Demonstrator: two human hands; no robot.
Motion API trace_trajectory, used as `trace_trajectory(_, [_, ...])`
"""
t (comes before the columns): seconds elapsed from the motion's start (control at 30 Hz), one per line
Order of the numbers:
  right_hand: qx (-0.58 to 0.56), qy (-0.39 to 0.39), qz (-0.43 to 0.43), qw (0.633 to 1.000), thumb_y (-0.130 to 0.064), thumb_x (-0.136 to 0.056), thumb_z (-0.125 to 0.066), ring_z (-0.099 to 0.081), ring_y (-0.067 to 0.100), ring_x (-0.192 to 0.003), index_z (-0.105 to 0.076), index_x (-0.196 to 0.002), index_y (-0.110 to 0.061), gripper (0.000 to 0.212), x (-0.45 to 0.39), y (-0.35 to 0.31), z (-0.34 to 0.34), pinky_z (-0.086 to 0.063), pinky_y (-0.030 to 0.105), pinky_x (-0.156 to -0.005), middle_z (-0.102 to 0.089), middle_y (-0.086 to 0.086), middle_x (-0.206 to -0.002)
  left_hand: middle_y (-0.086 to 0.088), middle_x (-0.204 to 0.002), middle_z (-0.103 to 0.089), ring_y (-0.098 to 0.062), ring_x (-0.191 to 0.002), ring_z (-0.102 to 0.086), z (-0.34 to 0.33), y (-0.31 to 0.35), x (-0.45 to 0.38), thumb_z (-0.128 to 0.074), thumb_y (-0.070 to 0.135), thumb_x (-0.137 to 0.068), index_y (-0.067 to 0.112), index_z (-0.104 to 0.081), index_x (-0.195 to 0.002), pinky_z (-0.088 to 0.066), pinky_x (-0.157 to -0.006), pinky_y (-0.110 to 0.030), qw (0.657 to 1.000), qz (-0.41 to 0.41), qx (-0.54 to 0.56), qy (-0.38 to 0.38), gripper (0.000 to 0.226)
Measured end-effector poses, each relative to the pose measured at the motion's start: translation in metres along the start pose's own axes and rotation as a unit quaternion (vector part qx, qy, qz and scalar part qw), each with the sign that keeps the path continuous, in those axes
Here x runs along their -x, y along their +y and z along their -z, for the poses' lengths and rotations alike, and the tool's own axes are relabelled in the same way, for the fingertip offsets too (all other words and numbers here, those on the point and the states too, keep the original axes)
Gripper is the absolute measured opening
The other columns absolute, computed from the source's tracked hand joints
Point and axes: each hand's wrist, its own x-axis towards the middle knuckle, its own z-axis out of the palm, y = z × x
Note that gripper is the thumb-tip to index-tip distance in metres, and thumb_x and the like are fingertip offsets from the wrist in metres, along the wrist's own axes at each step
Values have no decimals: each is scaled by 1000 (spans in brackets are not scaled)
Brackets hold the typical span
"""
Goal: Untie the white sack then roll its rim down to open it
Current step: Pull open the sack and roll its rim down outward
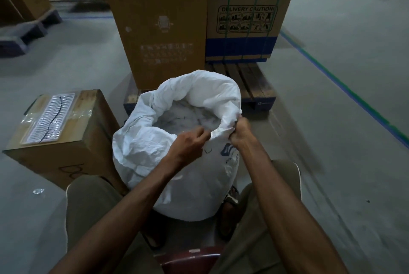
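Note:
A white woven sack (155, 158) stands upright on the floor between my knees. Its mouth is wide open and the rim (199, 88) is turned outward in a thick fold around the far and left sides. Pale, crumpled contents show inside. My left hand (191, 144) pinches the near edge of the rim with curled fingers. My right hand (240, 131) grips the rim's right near edge in a fist. A blue print marks the sack's front just below my hands.
A cardboard box (66, 141) with a taped plastic sheet on top sits close to the sack's left. Tall cartons (163, 19) on a wooden pallet (254, 88) stand right behind it. Grey concrete floor with a green-blue line (345, 90) lies to the right.

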Motion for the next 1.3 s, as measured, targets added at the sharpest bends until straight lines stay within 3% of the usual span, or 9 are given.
trace_trajectory(0.1, [166, 82, 278, 942, -3, -83, -62, -51, 24, -115, -39, -133, -17, 57, 23, 1, 13, -50, 31, -87, -38, 11, -134, -11, -78, -62, -28, -50, -50, 1, -10, -3, -48, -1, -73, 17, -45, -91, -38, -42, -31, 993, -71, -50, 84, 26])
trace_trajectory(0.17, [352, -48, 483, 800, -7, -66, -72, -42, 23, -130, -40, -139, -17, 81, 40, 5, 29, -41, 30, -108, -37, 9, -141, -10, -83, -68, -29, -54, -54, 1, -12, -8, -51, -2, -71, 17, -46, -90, -44, -45, -34, 986, -96, -54, 127, 27])
trace_trajectory(0.3, [687, -150, 505, 500, -28, -63, -78, -47, 27, -131, -50, -140, -20, 83, 29, 7, 36, -35, 44, -118, -51, 8, -138, -11, -83, -69, -31, -57, -58, 10, -4, -21, -60, -6, -65, 16, -50, -92, -44, -48, -35, 976, -108, -36, 183, 36])
trace_trajectory(0.47, [600, -126, 603, 511, -23, -74, -66, -60, 32, -64, -62, -85, -9, 18, 16, -4, 25, -52, 40, -60, -62, 8, -81, -14, -100, -68, -31, -72, -63, 17, 14, -8, -79, 13, -69, 13, -63, -107, -55, -57, -38, 988, -57, 1, 144, 42])
trace_trajectory(0.6, [534, -72, 630, 560, -11, -72, -76, -58, 24, -59, -60, -75, -10, 16, 16, -4, 23, -46, 32, -53, -62, 1, -73, -17, -138, -42, -34, -117, -47, 18, 0, 25, -90, 51, -52, 18, -31, -157, -48, -98, -42, 994, 41, -86, -45, 125])
trace_trajectory(0.73, [529, -35, 614, 585, -19, -70, -79, -61, 20, -64, -64, -79, -15, 19, 22, 3, 21, -43, 28, -51, -66, -4, -77, -16, -107, -61, -33, -91, -56, 23, -10, 21, -78, 7, -63, 9, -50, -136, -49, -78, -41, 996, 27, -60, 58, 78])
trace_trajectory(1.0, [643, -125, 545, 524, -45, -64, -75, -56, 22, -114, -53, -131, -20, 75, 35, 9, 19, -44, 42, -94, -57, 0, -129, 2, -65, -58, -15, -55, -48, 59, -13, -10, -66, 8, -59, 15, -56, -65, -33, -52, -20, 967, 155, 111, 169, 13])
trace_trajectory(1.2, [586, -84, 655, 470, -12, -69, -73, -61, 29, -65, -67, -90, -9, 23, 28, 30, 4, -44, 35, -56, -64, 8, -77, -7, -70, -56, -23, -57, -51, 37, 2, 10, -79, 4, -70, 12, -62, -74, -46, -46, -32, 987, 0, -19, 159, 19])
trace_trajectory(1.3, [581, -42, 712, 393, -11, -73, -74, -57, 23, -57, -67, -78, -16, 10, 24, 37, 9, -36, 31, -51, -61, 1, -66, -7, -98, -60, -24, -85, -57, 35, -5, 30, -82, 18, -64, 20, -69, -86, -52, -72, -33, 997, -25, 43, 50, 26])
